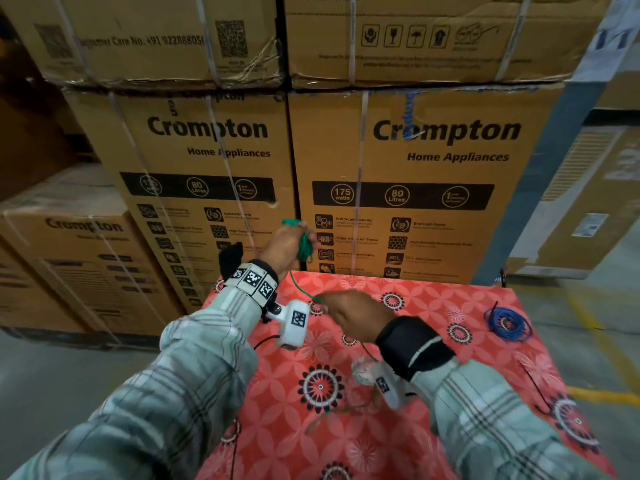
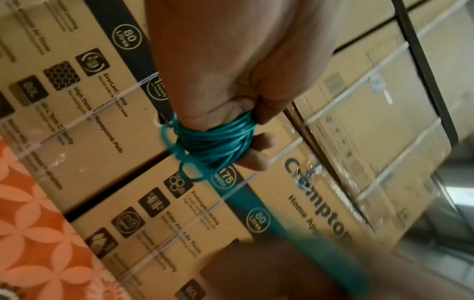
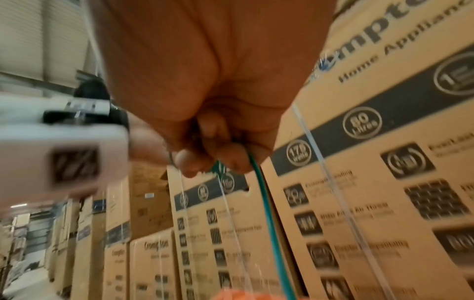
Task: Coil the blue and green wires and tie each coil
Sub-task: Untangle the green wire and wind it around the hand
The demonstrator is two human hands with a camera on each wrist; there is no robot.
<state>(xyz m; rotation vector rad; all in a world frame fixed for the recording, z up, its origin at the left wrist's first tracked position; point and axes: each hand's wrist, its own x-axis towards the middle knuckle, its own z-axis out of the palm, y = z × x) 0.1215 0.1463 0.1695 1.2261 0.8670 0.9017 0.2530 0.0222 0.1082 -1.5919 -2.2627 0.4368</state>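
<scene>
Two hands, two wires, one table in view; nearest, the loose tail of the green wire (image 1: 337, 412) lies on the red floral tablecloth (image 1: 433, 306) and runs up under the right wrist; right hand (image 1: 353, 315) low over the cloth, fingers curled, pinching one green strand between the fingertips (image 3: 186, 160); from that pinch the strand rises up and to the left toward the left hand (image 1: 285, 245); left hand raised above the table's far edge, fingers closed round one green coil (image 2: 218, 142), many turns bunched together, long axis roughly vertical in the head view; one blue wire (image 1: 507, 323) coiled flat on the cloth, far right, well apart from both hands; behind, stacked Crompton cartons (image 1: 415, 188).
</scene>
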